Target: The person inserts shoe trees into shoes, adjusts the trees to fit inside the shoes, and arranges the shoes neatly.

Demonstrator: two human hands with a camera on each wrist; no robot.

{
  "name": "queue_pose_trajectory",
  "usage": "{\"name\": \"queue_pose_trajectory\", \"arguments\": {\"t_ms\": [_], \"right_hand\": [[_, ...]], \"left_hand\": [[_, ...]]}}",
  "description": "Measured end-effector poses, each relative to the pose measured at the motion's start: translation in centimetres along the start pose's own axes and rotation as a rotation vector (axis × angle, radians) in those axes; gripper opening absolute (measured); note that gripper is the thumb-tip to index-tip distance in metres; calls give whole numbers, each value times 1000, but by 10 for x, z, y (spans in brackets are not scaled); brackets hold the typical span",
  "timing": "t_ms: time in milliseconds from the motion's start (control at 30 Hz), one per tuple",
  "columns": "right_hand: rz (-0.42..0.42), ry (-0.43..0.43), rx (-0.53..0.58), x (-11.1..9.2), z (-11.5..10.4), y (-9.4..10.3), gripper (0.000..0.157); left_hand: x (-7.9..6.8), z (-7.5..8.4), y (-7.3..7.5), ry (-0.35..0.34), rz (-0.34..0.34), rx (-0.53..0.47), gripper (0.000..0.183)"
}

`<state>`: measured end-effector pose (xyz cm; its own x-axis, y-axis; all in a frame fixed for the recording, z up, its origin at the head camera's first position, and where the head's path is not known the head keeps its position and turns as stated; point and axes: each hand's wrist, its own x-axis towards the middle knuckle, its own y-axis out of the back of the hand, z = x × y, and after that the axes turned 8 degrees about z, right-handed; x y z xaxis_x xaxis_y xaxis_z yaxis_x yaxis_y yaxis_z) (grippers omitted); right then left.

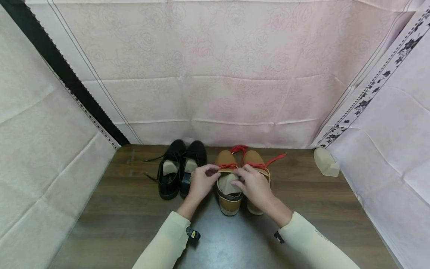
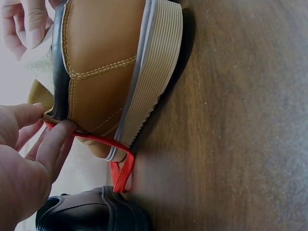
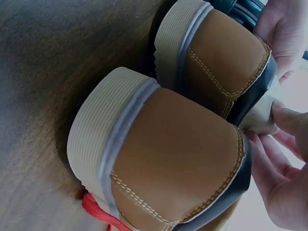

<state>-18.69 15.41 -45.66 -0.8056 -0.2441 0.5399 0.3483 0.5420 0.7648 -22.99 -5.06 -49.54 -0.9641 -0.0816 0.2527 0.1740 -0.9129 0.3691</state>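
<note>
My left grip pinches the lace edge of the left brown shoe, near the back edge of the table; my right grip is at its pale insert, whether pinching I cannot tell. Both black shoes are already filled. Another insert lies unused at the back right corner; the red laces hang loose.

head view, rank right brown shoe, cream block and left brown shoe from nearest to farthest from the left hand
1. Left brown shoe: just right of the left hand, which touches it
2. Right brown shoe: next over on the right, beyond the first shoe
3. Cream block: off on the far right
</note>
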Motion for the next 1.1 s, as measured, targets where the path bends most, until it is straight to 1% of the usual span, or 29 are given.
{"name": "queue_pose_trajectory", "arguments": {"t_ms": [200, 367, 600, 700, 833, 933, 1100], "right_hand": [[4, -24, -20, 1, 1, -2, 28], [6, -33, -3, 2, 3, -5, 28], [6, -36, 100, 5, 4, -6, 25], [-9, -33, 129, 6, 2, -7, 25], [-42, -22, 113, 4, 1, -11, 24], [-37, -10, 98, 2, 1, -13, 23], [-28, 3, 111, 2, 0, -14, 22]], "left_hand": [[0, 1, 0, 2, 2, 0, 10], [0, 1, -1, -11, 9, 13, 10], [0, 2, -1, -13, 5, 2, 10], [0, 2, 0, -15, 5, -7, 10], [0, 2, -1, -13, 1, -4, 10], [0, 2, -2, -9, -2, -6, 10], [0, 1, -1, -7, 6, -11, 9]]}}
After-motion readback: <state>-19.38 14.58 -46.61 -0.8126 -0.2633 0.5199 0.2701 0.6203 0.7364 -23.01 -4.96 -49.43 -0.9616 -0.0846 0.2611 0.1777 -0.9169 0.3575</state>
